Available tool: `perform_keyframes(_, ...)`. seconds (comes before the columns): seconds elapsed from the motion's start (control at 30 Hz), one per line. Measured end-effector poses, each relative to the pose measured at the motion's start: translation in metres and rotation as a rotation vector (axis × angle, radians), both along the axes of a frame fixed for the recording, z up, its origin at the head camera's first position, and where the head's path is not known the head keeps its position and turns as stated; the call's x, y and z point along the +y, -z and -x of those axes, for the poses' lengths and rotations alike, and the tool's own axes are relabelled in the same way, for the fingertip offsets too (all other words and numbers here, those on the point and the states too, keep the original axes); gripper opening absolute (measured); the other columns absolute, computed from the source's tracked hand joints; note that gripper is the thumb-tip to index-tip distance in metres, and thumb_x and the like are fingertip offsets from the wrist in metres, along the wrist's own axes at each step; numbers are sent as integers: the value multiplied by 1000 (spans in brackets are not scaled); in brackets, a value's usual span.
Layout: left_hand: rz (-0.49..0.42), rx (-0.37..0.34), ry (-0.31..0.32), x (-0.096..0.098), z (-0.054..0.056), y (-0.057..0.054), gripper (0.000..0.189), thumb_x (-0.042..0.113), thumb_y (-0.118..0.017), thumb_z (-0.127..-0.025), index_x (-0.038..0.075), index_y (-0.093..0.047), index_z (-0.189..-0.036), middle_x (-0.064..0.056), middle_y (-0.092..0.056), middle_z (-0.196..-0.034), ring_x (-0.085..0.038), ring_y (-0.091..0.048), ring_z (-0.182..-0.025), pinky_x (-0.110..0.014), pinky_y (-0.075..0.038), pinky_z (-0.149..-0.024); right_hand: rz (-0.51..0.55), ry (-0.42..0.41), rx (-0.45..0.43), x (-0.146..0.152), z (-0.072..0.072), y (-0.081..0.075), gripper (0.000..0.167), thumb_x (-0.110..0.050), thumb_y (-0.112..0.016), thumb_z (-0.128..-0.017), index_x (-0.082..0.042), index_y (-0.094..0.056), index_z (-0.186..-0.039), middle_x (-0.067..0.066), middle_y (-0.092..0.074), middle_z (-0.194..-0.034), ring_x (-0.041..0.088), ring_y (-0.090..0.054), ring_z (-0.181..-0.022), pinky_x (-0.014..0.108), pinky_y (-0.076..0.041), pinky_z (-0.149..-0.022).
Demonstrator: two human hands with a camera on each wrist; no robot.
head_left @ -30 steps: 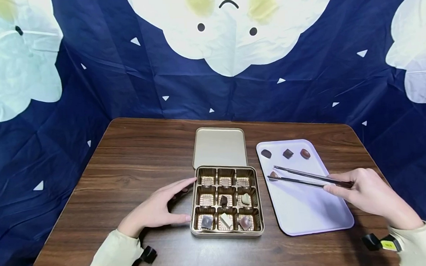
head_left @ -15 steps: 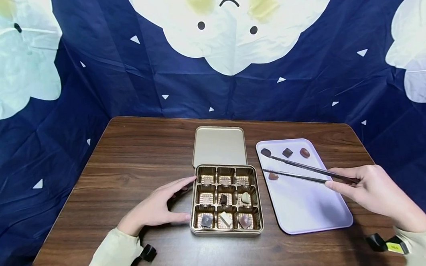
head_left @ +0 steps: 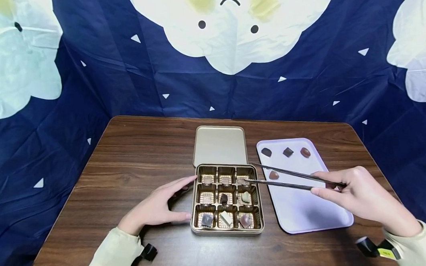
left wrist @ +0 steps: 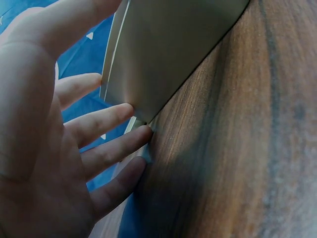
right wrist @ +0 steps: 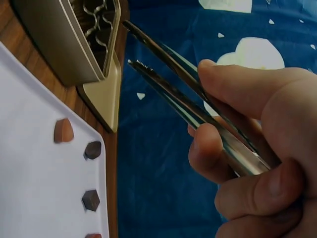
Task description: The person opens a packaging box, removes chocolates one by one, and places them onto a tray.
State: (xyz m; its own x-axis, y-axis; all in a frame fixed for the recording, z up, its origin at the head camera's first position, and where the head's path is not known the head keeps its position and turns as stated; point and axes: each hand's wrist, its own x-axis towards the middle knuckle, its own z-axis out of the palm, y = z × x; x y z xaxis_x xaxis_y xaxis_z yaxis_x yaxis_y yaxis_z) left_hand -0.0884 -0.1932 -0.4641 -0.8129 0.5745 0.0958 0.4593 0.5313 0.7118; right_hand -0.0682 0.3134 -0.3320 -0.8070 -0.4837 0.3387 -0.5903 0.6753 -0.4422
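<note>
One pair of serrated metal tongs [head_left: 288, 184], pinched in the right hand [head_left: 362, 191], hangs near the two-o'clock corner of the chocolate tin [head_left: 236, 233]. The left hand [head_left: 155, 209], fingers extended, touches its nine-o'clock side, presumably for steadying it

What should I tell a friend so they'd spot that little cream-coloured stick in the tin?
On the wooden table, find the open gold tin just left of the pale lilac tray. In its row farthest from the flat lid, look in the middle compartment. The cream stick lies there at a slant, longer and slimmer than the chunky pale piece in the middle row.
</note>
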Motion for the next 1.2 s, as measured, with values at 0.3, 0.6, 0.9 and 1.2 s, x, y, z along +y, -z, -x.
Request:
perform_keyframes(0.3, 6, -5, -6, 0, 0, 0, 101, 66, -82, -82, 38, -32, -165, 2, -42, -166, -23, -41, -150, -59, -36, -120, 15, -131, -4, -18, 1, 3, 36, -6, -92, -76, -18, -81, -109, -24, -55, -70, -11, -43, -56, 7, -36, -47)
perform_keyframes(0.6, 4, 0, -6, 0, -1, 0, 101, 65, -82, -82, 37, -33, -165, 0, -42, -166, -24, -42, -149, -61, -36, -119, -9, -258, -15, -35, 9, 10, 24, -14, -87, -86, -28, -74, -100, -24, -48, -68, -15, -35, -58, 5, -28, -47)
perform_keyframes(0.9, 12, -11, -12, 0, -1, 0, 100, 67, -81, -82, 38, -32, -165, 3, -42, -166, -23, -41, -150, -61, -36, -119, -66, -298, -83, -52, 13, 5, 17, -16, -84, -91, -14, -82, -108, -21, -66, -80, -17, -37, -57, 6, -34, -47)
perform_keyframes(1.2, 10, -10, -7, 0, 0, -1, 100, 66, -81, -82, 38, -32, -165, -1, -42, -166, -24, -41, -150, -61, -35, -120, -149, -299, -77, -67, 18, -1, 21, -21, -83, -92, -7, -83, -107, -23, -63, -64, -19, -23, -52, 7, -28, -43)
